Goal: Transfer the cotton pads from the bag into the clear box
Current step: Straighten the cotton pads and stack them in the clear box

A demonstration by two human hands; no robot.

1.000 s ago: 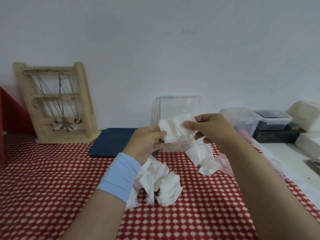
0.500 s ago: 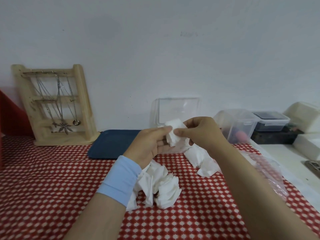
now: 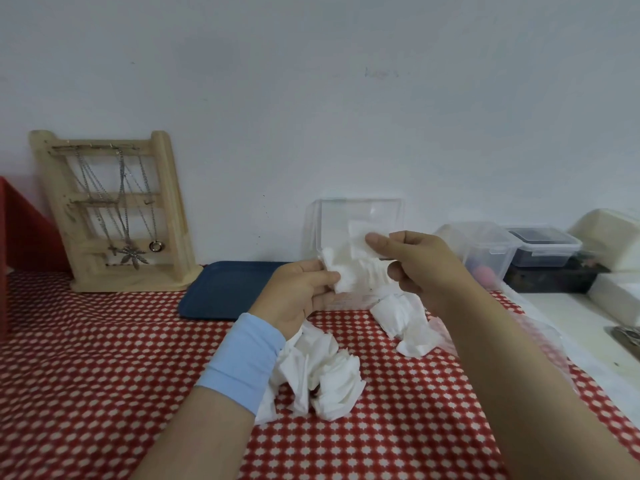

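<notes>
My left hand point(image 3: 304, 292) grips a small stack of white cotton pads point(image 3: 349, 271) in front of the clear box point(image 3: 360, 216), whose lid stands upright against the wall. My right hand point(image 3: 419, 265) pinches one pad point(image 3: 362, 240) by its edge, lifted a little above the stack. A loose heap of pads point(image 3: 322, 375) lies on the red patterned cloth under my left wrist. A second heap of pads point(image 3: 408, 323) lies beside the crumpled clear bag point(image 3: 540, 341) at the right. The box's lower part is hidden behind my hands.
A dark blue tray point(image 3: 225, 289) lies left of the box. A wooden jewellery stand point(image 3: 114, 213) with chains leans at the back left. Clear and dark lidded containers point(image 3: 491, 251) and white boxes point(image 3: 609, 233) crowd the right. A red object point(image 3: 20, 237) borders the far left.
Both hands rose slightly toward the box. My right hand has peeled one pad off the stack in my left hand and lifted it upward.
</notes>
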